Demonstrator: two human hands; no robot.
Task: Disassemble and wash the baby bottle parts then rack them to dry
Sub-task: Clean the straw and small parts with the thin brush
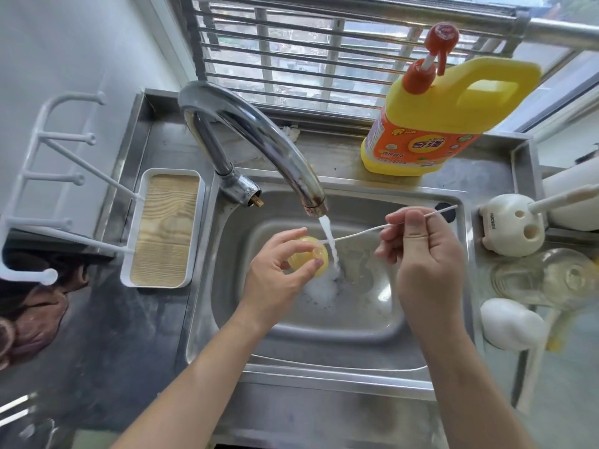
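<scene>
At the far left the white peg rack (64, 136) and its tray (171, 172) hold no bottle parts, so racking is, by my reading, some way off. Over the sink (324, 367) the left hand (275, 270) grips the yellow bottle part (311, 254), fingers and thumb curled round its rim, with the opening turned right toward the water stream (330, 241) falling from the faucet (259, 131).

The thin white brush (363, 232) lies across the stream with its bristled tip just at the part's opening. The right hand (421, 254) pinches its stem between thumb and fingers.

To do this step well, I would tilt the opening so water runs in and out. The tip should go fully inside and be twirled at the pinch rather than pushed, since so thin a stem probably bends. The left-hand grip should be firm, as the wet part may slip.

A clear bottle (544, 280) lies on the counter to the right, seemingly awaiting its turn.
</scene>
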